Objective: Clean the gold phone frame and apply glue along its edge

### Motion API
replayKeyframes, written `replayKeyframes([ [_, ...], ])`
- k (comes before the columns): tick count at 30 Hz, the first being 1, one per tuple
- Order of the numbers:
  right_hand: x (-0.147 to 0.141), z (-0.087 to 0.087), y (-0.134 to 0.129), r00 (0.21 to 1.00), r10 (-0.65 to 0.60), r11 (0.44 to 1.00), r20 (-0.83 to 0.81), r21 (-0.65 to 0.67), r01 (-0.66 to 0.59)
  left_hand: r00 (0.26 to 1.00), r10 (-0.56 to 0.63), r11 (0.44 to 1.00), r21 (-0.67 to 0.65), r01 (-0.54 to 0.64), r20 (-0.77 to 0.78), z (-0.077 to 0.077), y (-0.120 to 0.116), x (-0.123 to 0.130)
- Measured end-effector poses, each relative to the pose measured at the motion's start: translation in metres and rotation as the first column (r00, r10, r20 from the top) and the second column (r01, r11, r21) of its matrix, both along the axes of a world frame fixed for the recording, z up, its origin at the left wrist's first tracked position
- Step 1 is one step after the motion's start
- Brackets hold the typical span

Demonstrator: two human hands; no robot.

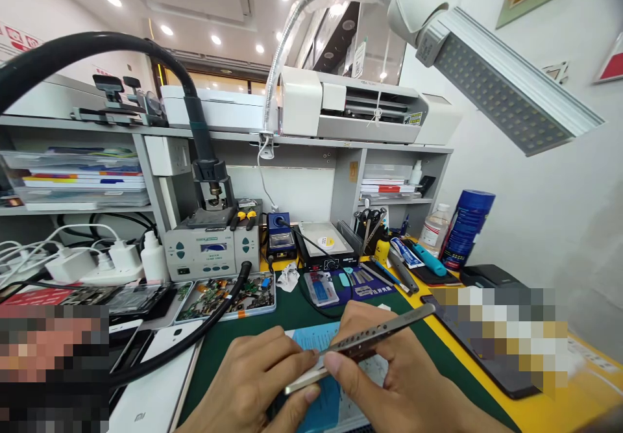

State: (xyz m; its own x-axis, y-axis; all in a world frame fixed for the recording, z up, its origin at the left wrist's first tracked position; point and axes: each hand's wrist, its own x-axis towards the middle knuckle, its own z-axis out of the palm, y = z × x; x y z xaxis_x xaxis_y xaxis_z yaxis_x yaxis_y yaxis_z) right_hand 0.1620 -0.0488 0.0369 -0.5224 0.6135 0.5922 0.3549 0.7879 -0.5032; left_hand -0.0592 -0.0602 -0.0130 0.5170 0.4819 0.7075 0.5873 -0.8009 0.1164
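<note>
- Head view: the left hand pinches a thin pale piece between its thumb and fingers; most of that piece is hidden, so its full shape cannot be told.
- The right hand grips metal tweezers with a row of holes, slanting up to the right; their other end is near the left fingers, and whether it touches the piece cannot be told.
- The pale piece is above a blue sheet, which lies on a green mat.
- Left of the left hand, a white phone lies face down, with a black hose crossing over it.
- Behind the hose, a tray holds small circuit parts.
- To the right of the right hand, a dark phone lies on the yellow table top.
- A lamp hangs overhead at the right.
</note>
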Motion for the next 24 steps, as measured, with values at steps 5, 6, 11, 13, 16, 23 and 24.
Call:
replayKeyframes([
  [5, 0.0, -0.001, 0.001, 1.0, 0.022, 0.999, -0.015, -0.036, -0.022, 1.0, -0.018, 1.0, -0.014, 0.018, -0.004, 0.001, -0.001, 0.0],
  [6, 0.0, -0.001, 0.001, 1.0, 0.025, 0.999, -0.015, -0.046, -0.025, 1.0, -0.019, 0.999, -0.027, 0.019, -0.008, 0.002, -0.001, 0.001],
  [11, 0.0, -0.002, -0.001, 1.0, 0.025, 0.999, -0.01, -0.043, -0.025, 1.0, -0.022, 0.998, -0.059, 0.021, -0.016, 0.002, 0.001, 0.002],
  [13, 0.001, -0.001, 0.001, 0.999, 0.031, 0.999, -0.012, -0.04, -0.031, 1.0, -0.023, 0.999, -0.04, 0.023, -0.013, 0.0, 0.002, 0.002],
  [16, 0.006, 0.002, 0.006, 0.999, 0.011, 0.996, -0.047, -0.083, -0.015, 1.0, 0.001, 1.0, 0.024, -0.001, 0.014, -0.001, -0.001, 0.002],
  [23, 0.022, 0.016, 0.03, 0.978, -0.099, 0.985, -0.186, -0.154, 0.071, 0.998, 0.065, 0.996, 0.052, -0.066, 0.017, 0.002, -0.006, 0.001],
  [24, 0.026, 0.016, 0.033, 0.984, -0.075, 0.983, -0.159, -0.18, 0.046, 0.998, 0.066, 0.996, 0.058, -0.067, 0.021, 0.001, -0.005, 0.0],
])
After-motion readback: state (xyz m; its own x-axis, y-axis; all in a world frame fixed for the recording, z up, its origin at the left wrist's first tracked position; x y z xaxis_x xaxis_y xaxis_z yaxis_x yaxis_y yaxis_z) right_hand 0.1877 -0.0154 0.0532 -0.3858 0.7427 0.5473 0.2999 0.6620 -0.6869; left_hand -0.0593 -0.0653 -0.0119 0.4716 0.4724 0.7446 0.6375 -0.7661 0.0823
